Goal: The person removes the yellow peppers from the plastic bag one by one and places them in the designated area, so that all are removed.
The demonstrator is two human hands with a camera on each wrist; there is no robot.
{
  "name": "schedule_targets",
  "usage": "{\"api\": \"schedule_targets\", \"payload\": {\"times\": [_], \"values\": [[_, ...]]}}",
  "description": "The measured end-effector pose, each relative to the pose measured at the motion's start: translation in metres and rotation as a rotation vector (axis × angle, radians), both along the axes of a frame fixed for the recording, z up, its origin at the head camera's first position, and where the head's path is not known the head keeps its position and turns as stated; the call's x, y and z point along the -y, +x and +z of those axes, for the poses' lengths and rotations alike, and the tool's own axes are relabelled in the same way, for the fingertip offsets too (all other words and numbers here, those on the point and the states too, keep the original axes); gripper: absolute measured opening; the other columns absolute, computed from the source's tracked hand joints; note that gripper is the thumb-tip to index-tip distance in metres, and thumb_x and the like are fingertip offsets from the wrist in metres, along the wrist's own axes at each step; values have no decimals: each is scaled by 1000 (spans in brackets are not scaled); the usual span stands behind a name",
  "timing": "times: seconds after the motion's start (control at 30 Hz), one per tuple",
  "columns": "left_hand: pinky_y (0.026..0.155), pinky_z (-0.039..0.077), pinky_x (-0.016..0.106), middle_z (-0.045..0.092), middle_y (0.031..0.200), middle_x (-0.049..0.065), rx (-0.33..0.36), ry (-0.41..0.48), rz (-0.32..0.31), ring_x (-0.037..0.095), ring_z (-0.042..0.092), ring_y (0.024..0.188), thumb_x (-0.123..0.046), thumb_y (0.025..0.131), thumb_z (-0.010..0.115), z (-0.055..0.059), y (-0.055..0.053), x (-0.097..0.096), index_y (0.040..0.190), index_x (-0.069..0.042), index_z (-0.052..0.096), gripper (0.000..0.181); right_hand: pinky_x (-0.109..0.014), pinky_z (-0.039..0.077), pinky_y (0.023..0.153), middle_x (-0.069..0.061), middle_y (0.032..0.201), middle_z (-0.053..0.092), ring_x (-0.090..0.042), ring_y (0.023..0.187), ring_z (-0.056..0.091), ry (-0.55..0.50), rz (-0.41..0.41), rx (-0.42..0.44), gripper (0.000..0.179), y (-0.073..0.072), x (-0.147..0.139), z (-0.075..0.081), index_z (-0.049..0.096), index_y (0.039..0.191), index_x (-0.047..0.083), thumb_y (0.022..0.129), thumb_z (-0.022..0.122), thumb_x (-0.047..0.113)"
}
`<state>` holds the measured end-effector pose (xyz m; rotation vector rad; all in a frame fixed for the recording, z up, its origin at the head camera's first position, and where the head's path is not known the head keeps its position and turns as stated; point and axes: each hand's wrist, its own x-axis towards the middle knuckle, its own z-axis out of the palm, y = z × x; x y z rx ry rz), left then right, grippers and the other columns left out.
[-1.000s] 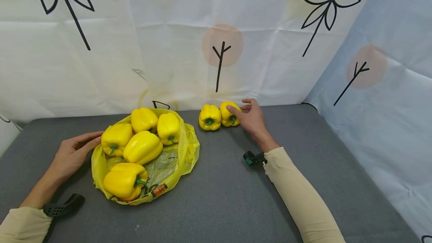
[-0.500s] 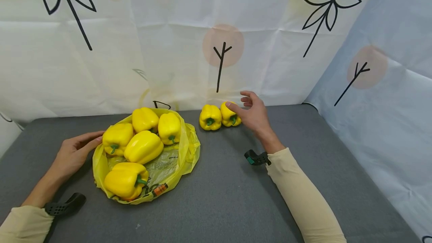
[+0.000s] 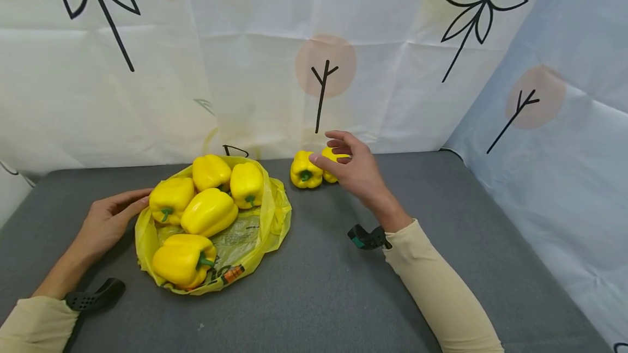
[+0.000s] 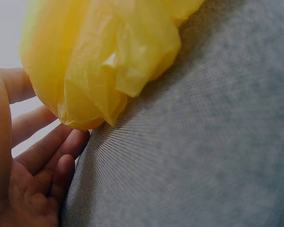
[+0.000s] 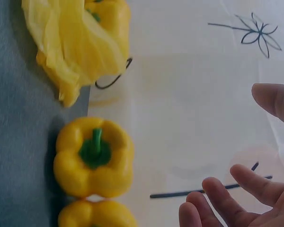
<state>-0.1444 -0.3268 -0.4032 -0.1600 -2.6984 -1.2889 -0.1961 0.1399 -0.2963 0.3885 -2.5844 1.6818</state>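
A yellow plastic bag (image 3: 276, 217) stands with its mouth spread wide, holding several yellow bell peppers (image 3: 208, 212). My left hand (image 3: 104, 221) rests against the bag's left side, its fingertips touching the plastic in the left wrist view. Behind and right of the bag, two more yellow bell peppers sit side by side: the left one (image 3: 305, 170) shows its green stem, while the right one (image 3: 330, 177) is partly hidden by my right hand (image 3: 354, 170). That right hand hovers over the pair, fingers spread and holding nothing; the right wrist view shows it apart from the near pepper (image 5: 94, 156).
The grey tabletop (image 3: 314, 282) spreads across the front and right. A pale sheet with plant drawings (image 3: 245, 80) hangs right behind the table's far edge, and a bluish sheet (image 3: 554, 178) borders the right side. Black straps with devices are on both wrists.
My right hand rises off the right-hand loose pepper, then shifts left until it hovers over both. The left hand and the bag stay almost in place.
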Motion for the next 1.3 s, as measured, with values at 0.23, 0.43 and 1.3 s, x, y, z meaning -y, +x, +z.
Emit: {"api": "schedule_targets", "payload": {"times": [0.23,0.43,1.3], "values": [[77,35,2,51,114,-37,-3,-9,8,-20,42,105,-31,107,55,-2,-1,-1,141,3,57,49,-48,40,107,-10,140,54,-30,127,50,-26,136,-8,61,15,17,4,52,147,16,92,76,26],[78,36,3,52,114,-37,-5,-10,6,-21,42,105,-32,107,55,-2,-1,0,141,2,58,48,-51,40,108,-9,137,54,-28,126,51,-71,303,9,60,26,36,1,51,148,14,93,75,20],[78,36,2,52,115,-35,-10,-12,2,-20,43,105,-34,107,55,-1,-2,1,140,2,58,49,-28,49,98,-7,130,60,-13,117,57,55,736,18,56,50,123,-24,56,142,6,91,78,15]]}}
